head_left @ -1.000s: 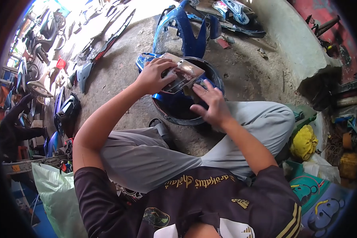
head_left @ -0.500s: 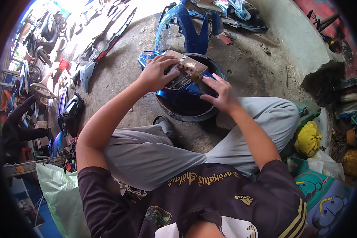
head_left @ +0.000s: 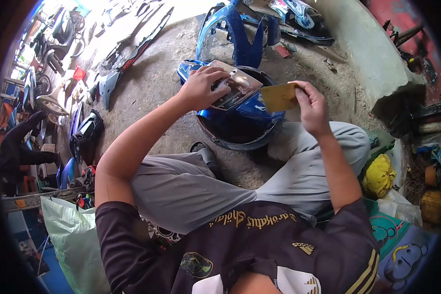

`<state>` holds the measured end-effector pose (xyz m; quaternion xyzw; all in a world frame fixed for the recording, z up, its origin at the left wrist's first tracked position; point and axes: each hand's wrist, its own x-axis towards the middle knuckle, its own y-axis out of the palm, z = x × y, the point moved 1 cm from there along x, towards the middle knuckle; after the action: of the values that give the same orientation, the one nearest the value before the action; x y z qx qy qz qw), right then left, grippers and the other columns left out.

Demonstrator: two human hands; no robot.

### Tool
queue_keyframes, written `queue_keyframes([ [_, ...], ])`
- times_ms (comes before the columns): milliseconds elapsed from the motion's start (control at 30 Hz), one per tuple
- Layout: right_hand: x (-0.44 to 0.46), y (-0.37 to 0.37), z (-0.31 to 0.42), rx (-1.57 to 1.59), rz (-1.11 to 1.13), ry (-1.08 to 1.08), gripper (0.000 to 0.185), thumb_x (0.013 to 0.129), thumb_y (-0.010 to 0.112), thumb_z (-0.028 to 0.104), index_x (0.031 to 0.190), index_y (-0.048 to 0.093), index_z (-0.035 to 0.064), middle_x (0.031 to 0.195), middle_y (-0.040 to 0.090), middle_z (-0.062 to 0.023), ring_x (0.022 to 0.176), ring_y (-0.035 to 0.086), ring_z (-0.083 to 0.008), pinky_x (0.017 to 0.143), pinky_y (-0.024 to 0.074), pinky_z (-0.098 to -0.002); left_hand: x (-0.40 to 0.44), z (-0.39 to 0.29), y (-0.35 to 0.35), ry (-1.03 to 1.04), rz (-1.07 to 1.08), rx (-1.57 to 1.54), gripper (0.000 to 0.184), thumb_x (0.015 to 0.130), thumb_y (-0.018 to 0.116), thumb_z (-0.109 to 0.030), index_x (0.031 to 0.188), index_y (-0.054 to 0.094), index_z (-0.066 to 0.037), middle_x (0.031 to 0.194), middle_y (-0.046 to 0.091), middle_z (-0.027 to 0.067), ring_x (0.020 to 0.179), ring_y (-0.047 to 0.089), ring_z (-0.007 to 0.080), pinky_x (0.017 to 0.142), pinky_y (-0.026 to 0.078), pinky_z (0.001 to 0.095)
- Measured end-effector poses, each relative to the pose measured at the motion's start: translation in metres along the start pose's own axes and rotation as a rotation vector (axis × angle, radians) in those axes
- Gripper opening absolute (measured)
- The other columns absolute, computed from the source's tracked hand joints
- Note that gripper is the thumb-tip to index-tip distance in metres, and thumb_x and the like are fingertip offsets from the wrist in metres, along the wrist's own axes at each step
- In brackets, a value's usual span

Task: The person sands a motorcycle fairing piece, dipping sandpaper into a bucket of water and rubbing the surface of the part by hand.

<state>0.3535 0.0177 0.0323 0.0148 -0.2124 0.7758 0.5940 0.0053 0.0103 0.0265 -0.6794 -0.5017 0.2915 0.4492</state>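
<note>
My right hand (head_left: 312, 109) pinches one end of a flat yellow-brown sheet (head_left: 279, 98), held up over the right side of a round black tub (head_left: 240, 144). My left hand (head_left: 204, 88) rests with bent fingers on a blue motorcycle body panel (head_left: 254, 105) that lies across the tub. Between the fingers and thumb of this hand is the panel's metallic, mesh-like upper part (head_left: 245, 81). What its fingertips press on is partly hidden.
A blue frame-like fairing (head_left: 240, 44) stands beyond the tub. More vehicle parts lie at the upper left and upper right. A yellow bag (head_left: 379, 175) sits by my right knee, and a pale green sack (head_left: 78, 245) is at lower left.
My right hand has lifted off the panel and moved right, and the yellow-brown sheet now shows flat in its fingers. My left hand has stayed on the panel.
</note>
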Motion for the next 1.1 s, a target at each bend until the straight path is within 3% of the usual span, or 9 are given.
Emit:
queue_keyframes([
  [167,0.026,-0.034,0.037,0.029,0.165,0.045,0.019,0.114,0.057,0.012,0.122,0.071,0.0014,0.104,0.072,0.0005,0.098,0.063,-0.0058,0.09,0.0536,-0.026,-0.001,-0.004,-0.002,0.0,0.01,0.01,0.055,0.1,0.068,-0.046,0.144,0.069,-0.013,0.155,0.062,0.0158,0.148,0.052,0.0386,0.124,0.033,0.0539],
  [367,0.015,0.03,-0.066,0.068,-0.031,0.279,0.017,0.107,0.067,0.012,0.122,0.067,0.005,0.106,0.074,-0.0033,0.096,0.066,-0.0088,0.083,0.0542,-0.0299,-0.003,0.003,0.008,0.036,-0.028,0.044,0.056,0.1,0.069,-0.047,0.145,0.068,-0.013,0.155,0.061,0.0157,0.149,0.052,0.0379,0.123,0.035,0.0544],
  [400,0.006,0.05,-0.076,0.068,-0.069,0.286,0.027,0.104,0.07,0.016,0.127,0.062,0.0046,0.107,0.074,-0.0068,0.096,0.068,-0.0122,0.084,0.0555,-0.0328,-0.003,0.005,0.008,0.044,-0.037,0.057,0.056,0.1,0.069,-0.047,0.145,0.068,-0.013,0.156,0.061,0.0157,0.149,0.052,0.038,0.123,0.035,0.0545],
  [467,-0.007,0.075,-0.094,-0.23,-0.146,0.258,0.04,0.099,0.075,0.019,0.131,0.056,0.0051,0.118,0.071,-0.0222,0.106,0.07,-0.0366,0.098,0.0547,-0.0468,-0.003,-0.001,0.001,0.016,-0.011,0.04,0.056,0.1,0.068,-0.048,0.145,0.068,-0.014,0.156,0.061,0.016,0.148,0.052,0.0382,0.123,0.035,0.0549],
  [533,-0.015,0.086,-0.093,-0.347,-0.224,0.13,0.042,0.095,0.077,0.017,0.129,0.055,0.0067,0.129,0.062,-0.0236,0.122,0.061,-0.0435,0.108,0.0477,-0.052,-0.005,-0.003,0.002,0.006,0.008,0.03,0.057,0.1,0.068,-0.049,0.145,0.068,-0.014,0.156,0.061,0.0163,0.148,0.052,0.0384,0.123,0.036,0.0552],
  [633,-0.023,0.085,-0.082,-0.624,-0.314,-0.11,0.043,0.092,0.079,0.015,0.127,0.055,0.0077,0.133,0.053,-0.0209,0.131,0.051,-0.0435,0.112,0.0422,-0.0539,-0.004,-0.002,0.003,0.024,-0.009,0.033,0.057,0.101,0.067,-0.05,0.145,0.068,-0.014,0.155,0.061,0.0171,0.147,0.053,0.0386,0.122,0.037,0.0553],
  [867,-0.053,0.097,-0.061,-0.606,-0.279,-0.332,0.038,0.093,0.079,0.02,0.124,0.061,0.0084,0.132,0.052,-0.0186,0.131,0.05,-0.0411,0.109,0.042,-0.0557,0.0,0.007,0.009,0.056,-0.053,0.069,0.06,0.099,0.067,-0.056,0.142,0.071,-0.014,0.149,0.067,0.0139,0.143,0.056,0.0374,0.116,0.043,0.0532],
  [967,-0.047,0.081,-0.073,-0.715,-0.036,-0.306,0.053,0.097,0.078,0.034,0.139,0.062,0.0062,0.143,0.058,-0.0201,0.139,0.052,-0.0425,0.116,0.0414,-0.0551,-0.002,-0.001,0.002,0.025,-0.013,0.043,0.057,0.1,0.068,-0.049,0.144,0.069,-0.012,0.153,0.063,0.0169,0.145,0.054,0.039,0.122,0.038,0.0528],
  [1100,-0.046,0.08,-0.085,-0.525,0.098,-0.185,0.077,0.098,0.077,0.047,0.158,0.053,0.0046,0.161,0.054,-0.0224,0.153,0.046,-0.0438,0.127,0.0363,-0.0527,-0.001,0.005,0.006,0.035,-0.028,0.052,0.058,0.1,0.068,-0.049,0.144,0.068,-0.013,0.153,0.063,0.0173,0.145,0.054,0.0391,0.123,0.038,0.0528],
])
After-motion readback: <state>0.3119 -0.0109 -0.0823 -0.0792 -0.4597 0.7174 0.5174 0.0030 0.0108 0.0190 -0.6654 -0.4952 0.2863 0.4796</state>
